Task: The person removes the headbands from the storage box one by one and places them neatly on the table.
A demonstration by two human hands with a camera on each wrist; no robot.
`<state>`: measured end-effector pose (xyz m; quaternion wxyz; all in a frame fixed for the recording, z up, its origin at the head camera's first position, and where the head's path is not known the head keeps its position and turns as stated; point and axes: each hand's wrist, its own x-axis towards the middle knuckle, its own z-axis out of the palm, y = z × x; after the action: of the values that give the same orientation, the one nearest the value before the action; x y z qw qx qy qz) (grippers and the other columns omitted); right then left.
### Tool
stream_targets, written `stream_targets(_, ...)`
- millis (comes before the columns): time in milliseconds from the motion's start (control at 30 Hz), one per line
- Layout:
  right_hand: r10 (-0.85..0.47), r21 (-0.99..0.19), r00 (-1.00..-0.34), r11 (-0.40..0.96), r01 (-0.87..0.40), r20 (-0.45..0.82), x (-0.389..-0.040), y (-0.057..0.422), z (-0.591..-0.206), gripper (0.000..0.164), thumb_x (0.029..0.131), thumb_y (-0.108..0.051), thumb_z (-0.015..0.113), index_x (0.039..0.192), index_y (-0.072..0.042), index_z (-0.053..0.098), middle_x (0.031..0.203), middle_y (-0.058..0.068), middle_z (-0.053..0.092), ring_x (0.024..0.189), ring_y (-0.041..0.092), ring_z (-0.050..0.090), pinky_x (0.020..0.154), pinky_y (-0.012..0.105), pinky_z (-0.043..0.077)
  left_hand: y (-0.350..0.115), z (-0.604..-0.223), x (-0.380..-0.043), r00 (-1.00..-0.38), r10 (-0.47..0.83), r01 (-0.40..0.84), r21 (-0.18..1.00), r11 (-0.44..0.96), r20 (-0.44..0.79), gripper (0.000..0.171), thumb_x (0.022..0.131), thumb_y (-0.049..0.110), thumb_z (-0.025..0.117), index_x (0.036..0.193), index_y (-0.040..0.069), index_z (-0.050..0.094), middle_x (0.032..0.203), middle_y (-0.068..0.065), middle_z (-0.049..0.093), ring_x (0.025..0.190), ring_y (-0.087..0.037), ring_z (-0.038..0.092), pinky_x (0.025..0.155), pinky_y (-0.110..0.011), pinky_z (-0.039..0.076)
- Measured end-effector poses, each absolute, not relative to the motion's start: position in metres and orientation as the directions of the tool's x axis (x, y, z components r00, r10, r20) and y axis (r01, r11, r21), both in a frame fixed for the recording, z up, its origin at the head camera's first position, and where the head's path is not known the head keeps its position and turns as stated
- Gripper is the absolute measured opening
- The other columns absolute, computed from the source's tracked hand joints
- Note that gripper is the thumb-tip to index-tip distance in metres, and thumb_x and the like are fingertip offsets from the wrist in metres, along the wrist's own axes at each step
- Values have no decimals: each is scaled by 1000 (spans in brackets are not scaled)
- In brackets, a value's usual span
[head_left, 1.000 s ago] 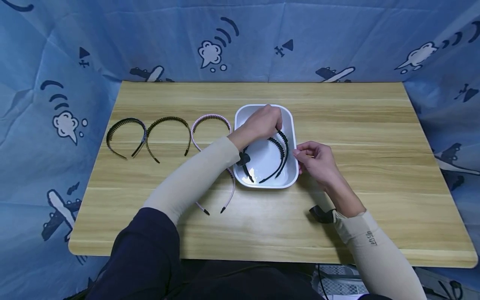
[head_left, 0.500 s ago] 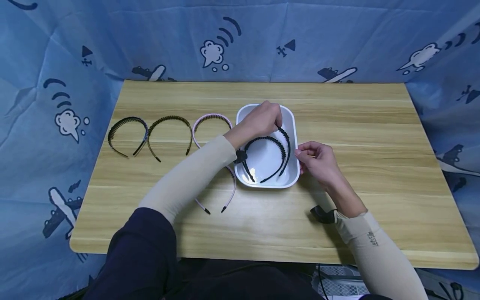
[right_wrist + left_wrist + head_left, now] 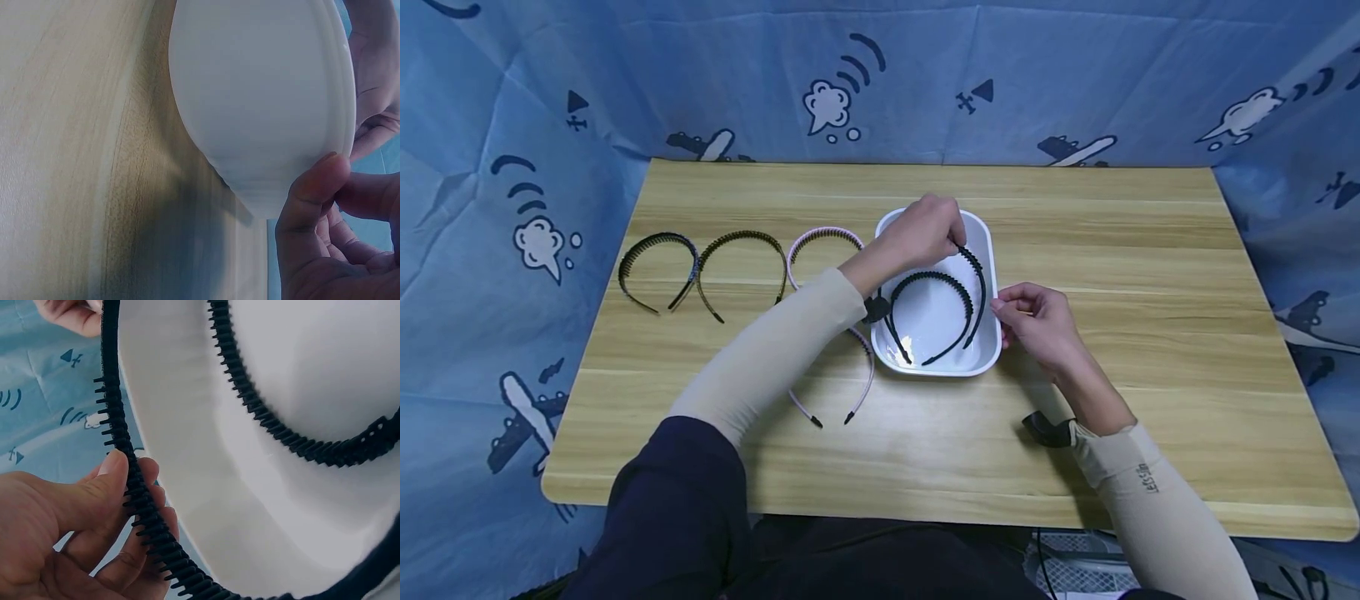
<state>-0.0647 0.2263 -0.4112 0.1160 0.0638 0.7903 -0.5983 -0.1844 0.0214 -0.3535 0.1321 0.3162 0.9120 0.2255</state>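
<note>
Bare wooden table (image 3: 1150, 275) lies open right of the white rectangular plastic tray (image 3: 992, 250), while three toothed headbands (image 3: 741, 267) crowd its left.

We see white tray (image 3: 991, 250), glossy, plain. Two black headbands: one held (image 3: 976, 283), one lying in tray (image 3: 934, 279), both matte, toothed. On tabletop (image 3: 1150, 275), light wood, pale yellow-tan grain streaks: pink headband (image 3: 820, 235) with black tips; olive-brown headband (image 3: 737, 240); dark headband (image 3: 653, 243) with bluish side. Backdrop cloth (image 3: 1075, 75) blue, printed with white clouds, navy planes, navy arcs. Sleeves beige (image 3: 775, 350); upper garment navy (image 3: 677, 500).
</note>
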Motion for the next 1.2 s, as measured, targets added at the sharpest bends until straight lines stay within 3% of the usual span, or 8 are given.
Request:
stream_targets(333,-35,-923,-964,299,242,-264,-65,226,-410,24,104,-7,63,118,12,59,75,-7,66,57,7,59,53,23,56,13,-340,-183,-778,618,489,508,709,-115,20,102,8,67,115,10,82,119,-5,80,114,-16,72,99,-24,57)
stream_targets(733,-38,-934,-968,275,230,-249,-65,225,-410,20,104,-5,63,116,10,59,75,-6,67,56,7,59,53,23,56,-13,-331,-179,-775,630,511,548,662,-38,20,98,3,69,111,8,83,114,-6,81,117,-20,72,103,-30,57)
stream_targets(1200,-35,-928,-965,287,239,-260,-64,225,-410,23,104,-7,64,117,10,59,76,-7,67,58,7,59,54,24,56,-42,-328,-174,-787,614,486,562,669,-50,21,97,2,69,111,7,83,112,-7,82,112,-21,74,101,-32,57)
